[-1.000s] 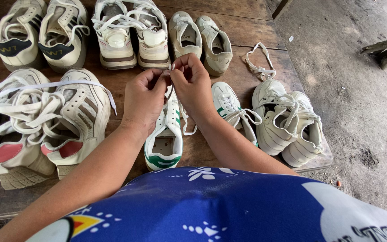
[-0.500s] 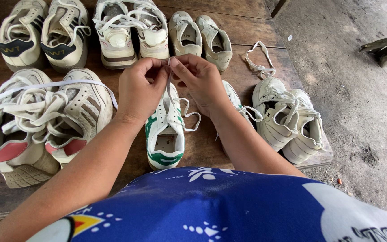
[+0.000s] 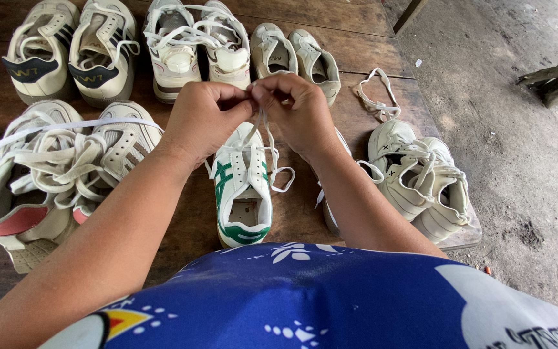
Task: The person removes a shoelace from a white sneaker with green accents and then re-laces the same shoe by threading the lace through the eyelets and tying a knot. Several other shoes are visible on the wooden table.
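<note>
White lace (image 3: 267, 139) between pinched fingers (image 3: 253, 97)

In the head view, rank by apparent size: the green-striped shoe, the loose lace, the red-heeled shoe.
1. Red-heeled shoe, though it lies nearer the camera, so its lead is unsure.
2. Green-striped shoe, partly hidden by the hands.
3. Loose lace.
</note>
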